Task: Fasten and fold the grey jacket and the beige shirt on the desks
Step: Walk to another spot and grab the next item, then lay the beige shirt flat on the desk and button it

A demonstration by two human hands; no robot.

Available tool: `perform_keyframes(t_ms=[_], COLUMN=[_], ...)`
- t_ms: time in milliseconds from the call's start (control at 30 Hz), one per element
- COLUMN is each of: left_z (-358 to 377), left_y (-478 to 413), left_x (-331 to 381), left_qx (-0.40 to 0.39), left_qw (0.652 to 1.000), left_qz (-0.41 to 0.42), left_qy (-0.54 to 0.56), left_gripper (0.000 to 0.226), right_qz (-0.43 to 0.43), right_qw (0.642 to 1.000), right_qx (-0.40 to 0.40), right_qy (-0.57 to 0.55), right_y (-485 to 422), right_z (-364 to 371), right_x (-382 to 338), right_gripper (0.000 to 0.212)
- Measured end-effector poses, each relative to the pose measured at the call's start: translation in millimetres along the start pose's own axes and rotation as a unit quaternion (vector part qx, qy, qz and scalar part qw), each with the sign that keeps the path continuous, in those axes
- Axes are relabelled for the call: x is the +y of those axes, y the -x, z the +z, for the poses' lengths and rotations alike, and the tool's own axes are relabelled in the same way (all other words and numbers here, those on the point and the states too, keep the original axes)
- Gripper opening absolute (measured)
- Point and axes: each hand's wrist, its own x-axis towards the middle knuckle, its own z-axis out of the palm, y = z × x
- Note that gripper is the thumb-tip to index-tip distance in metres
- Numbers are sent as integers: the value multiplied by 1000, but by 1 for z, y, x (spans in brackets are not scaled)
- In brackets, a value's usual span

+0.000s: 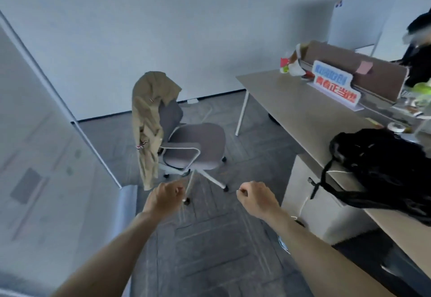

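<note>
The beige shirt (pixel 147 124) hangs over the backrest of a grey office chair (pixel 193 145) in the middle of the room, one sleeve dangling low. My left hand (pixel 163 197) is held out below the shirt's hem, fingers curled and holding nothing. My right hand (pixel 255 197) hovers level with it to the right, also curled and empty. Neither hand touches the shirt or the chair. The light wooden desk (pixel 293 107) stands to the right. I see no grey jacket in this view.
A black backpack (pixel 382 170) lies on the desk's near end. A blue and red sign (pixel 333 84) and a brown divider (pixel 354 68) stand farther back. A person in dark clothes is at the far right. A glass partition (pixel 46 133) runs along the left.
</note>
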Motion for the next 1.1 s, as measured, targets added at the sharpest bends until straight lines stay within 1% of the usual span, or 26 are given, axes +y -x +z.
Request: perform_keyframes(t_ms=[67, 133, 300, 367, 467, 600, 700, 767, 900, 1000, 1100], left_z=[-2, 1, 7, 1, -11, -50, -70, -75, -80, -83, -84], left_y=[-11, -26, -85, -121, -180, -260, -323, -352, -408, -459, -523], left_x=[-23, -47, -88, -99, -121, -137, -159, -171, -199, -236, -278], left_qx=[1, 0, -18, -16, -6, -21, 12, 24, 5, 10, 7], left_qw=[1000, 999, 998, 998, 996, 995, 995, 994, 995, 996, 998], left_qz=[-27, -44, -51, -61, -87, -93, -103, -109, -96, -91, -59], left_qy=[11, 21, 9, 10, 5, -16, -4, 11, -12, -21, -10], left_gripper=[23, 20, 18, 16, 15, 12, 15, 15, 17, 18, 14], right_qz=[-21, -40, -58, -61, -65, -75, -82, -84, -72, -65, -42], right_qw=[999, 998, 995, 994, 994, 989, 985, 983, 975, 968, 965], right_qx=[-24, -38, -82, -91, -90, -128, -150, -164, -208, -236, -251], right_qy=[2, 2, 4, 5, 14, 10, -6, -18, -41, -48, -63], right_y=[-28, -60, -153, -199, -274, -367, -431, -462, -515, -558, -607], right_z=[17, 33, 66, 74, 76, 74, 77, 83, 101, 114, 129], right_x=[-21, -33, -48, -53, -64, -89, -106, -117, -138, -158, -181], right_gripper=[25, 29, 25, 26, 34, 26, 23, 25, 23, 25, 27])
